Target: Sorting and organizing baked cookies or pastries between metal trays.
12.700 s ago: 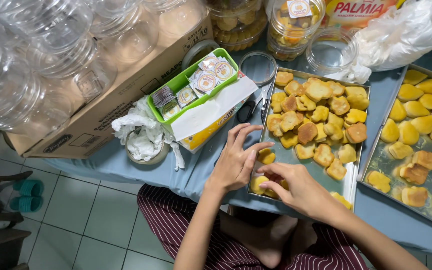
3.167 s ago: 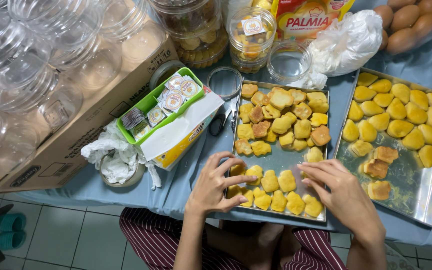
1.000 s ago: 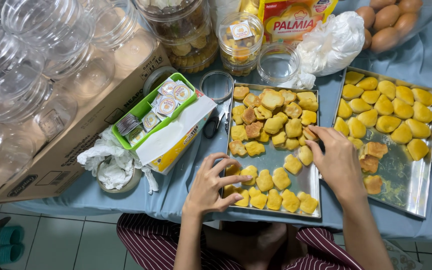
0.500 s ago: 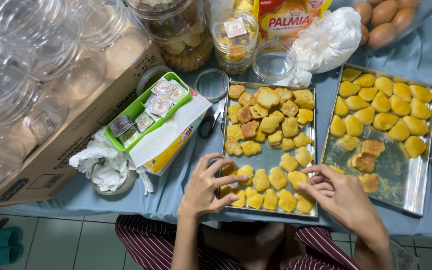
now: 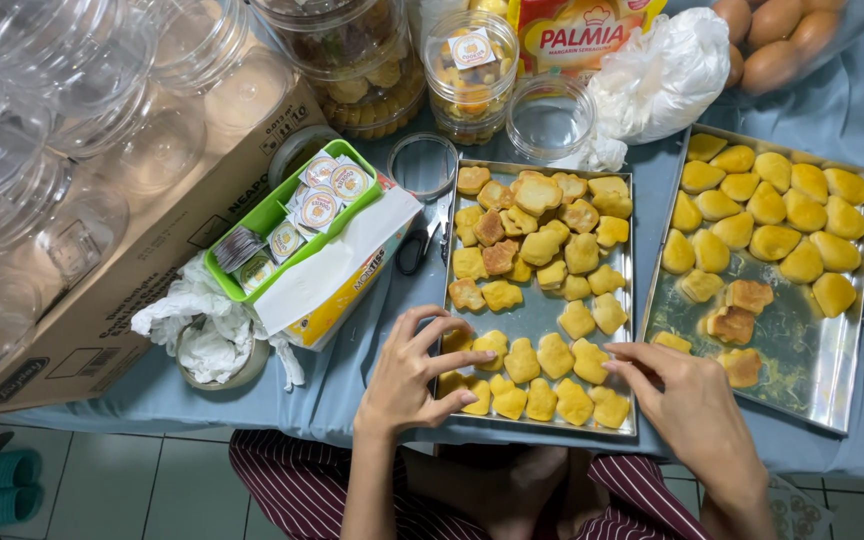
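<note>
A work table draped in a pale blue cloth (image 5: 852, 110) fills most of the view under even, bright light. Beneath its near edge runs a floor of light grey square tiles (image 5: 102, 480), where a pair of teal sandals (image 5: 2, 485) rests at the far left.

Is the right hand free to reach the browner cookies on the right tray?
Probably yes: the right hand rests open at the middle tray's near edge, and nothing lies between it and the browner cookies nearby.
</note>
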